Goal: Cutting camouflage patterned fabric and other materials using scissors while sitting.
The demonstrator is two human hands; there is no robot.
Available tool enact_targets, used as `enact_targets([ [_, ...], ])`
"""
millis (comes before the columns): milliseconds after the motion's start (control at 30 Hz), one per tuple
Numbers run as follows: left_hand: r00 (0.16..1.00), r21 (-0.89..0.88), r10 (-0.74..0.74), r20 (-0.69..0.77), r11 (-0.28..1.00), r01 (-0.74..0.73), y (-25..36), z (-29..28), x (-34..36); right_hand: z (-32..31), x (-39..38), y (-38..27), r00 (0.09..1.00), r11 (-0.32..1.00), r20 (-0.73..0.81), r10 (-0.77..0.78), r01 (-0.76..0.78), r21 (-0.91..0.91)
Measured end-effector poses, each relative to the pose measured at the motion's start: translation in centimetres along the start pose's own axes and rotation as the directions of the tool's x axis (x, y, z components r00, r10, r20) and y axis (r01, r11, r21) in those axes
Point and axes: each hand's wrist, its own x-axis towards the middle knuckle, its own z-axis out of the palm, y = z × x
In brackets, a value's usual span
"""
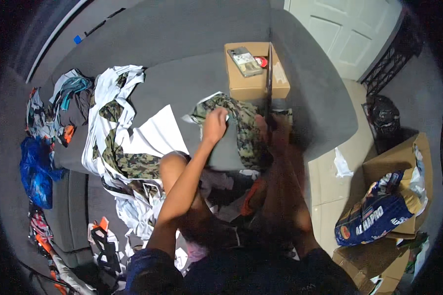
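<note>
A piece of camouflage-patterned fabric lies on the grey sofa seat in front of me. My left hand pinches its left edge, fingers closed on the cloth. My right hand is blurred by motion and closed around the dark handle of a long dark blade or pair of shears that points up along the fabric's right side. My bare knee is below the left hand.
A cardboard box with a phone on it stands behind the fabric. White and camouflage cloth pieces pile at left, scraps lie below. A printed blue bag and cartons sit on the floor at right.
</note>
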Motion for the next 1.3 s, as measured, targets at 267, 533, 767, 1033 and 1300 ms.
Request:
enact_targets([
  [267,0.727,-0.573,-0.34,-0.597,0.815,-0.089,3.5,-20.5,-7.0,-14.8,10.8,-8.8,0.993,0.759,0.1,-0.066,0.115,-0.641],
  [533,0.762,-0.974,-0.642,-0.089,0.215,0.068,-2.1,-30.4,-24.7,-17.3,19.3,-9.2,0.47,0.405,0.283,0.836,-0.183,-0.896],
  [767,0.365,-0.841,-0.852,-0.375,0.478,0.252,0.4,-28.2,-38.3,-14.4,19.4,-9.0,0.452,0.271,0.157,0.878,-0.2,-0.941],
  [1033,0.459,0.218,-0.819,-0.343,0.406,0.887,-5.3,-41.6,-47.3,-16.6,16.6,-8.2,0.689,0.558,0.335,0.642,-0.12,-0.821],
  [1300,0.877,0.231,-0.393,-0.278,0.858,0.458,-10.5,-45.7,-33.7,-18.2,16.6,-4.9,0.833,0.771,0.398,0.384,-0.052,-0.635],
])
